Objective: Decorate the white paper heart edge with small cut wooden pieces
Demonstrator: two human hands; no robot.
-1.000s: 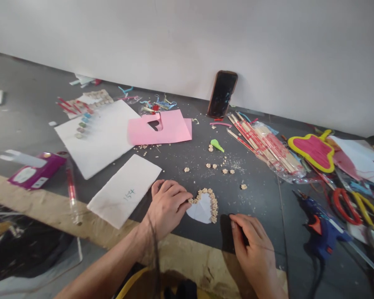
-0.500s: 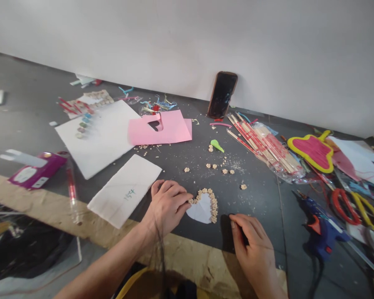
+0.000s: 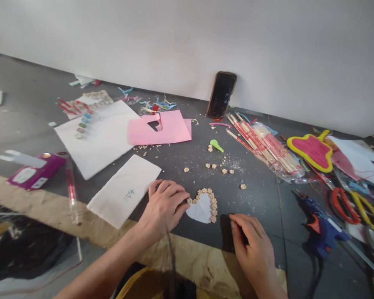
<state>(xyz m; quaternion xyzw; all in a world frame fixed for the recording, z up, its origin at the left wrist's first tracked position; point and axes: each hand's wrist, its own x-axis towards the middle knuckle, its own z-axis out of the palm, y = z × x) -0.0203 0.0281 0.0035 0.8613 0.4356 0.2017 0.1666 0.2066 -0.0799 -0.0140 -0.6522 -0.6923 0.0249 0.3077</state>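
A dark grey tabletop, strewn with pale crumbs, runs back to a plain whitish wall where a phone leans; a pale, stained strip borders the near side. Near the middle lies a white paper heart, partly rimmed with small beads. The left hand reaches its left edge, whether pinching I cannot tell; the right hand curls loosely to the right, its hold unclear

Left hand shifted slightly left; dark strand swung right.
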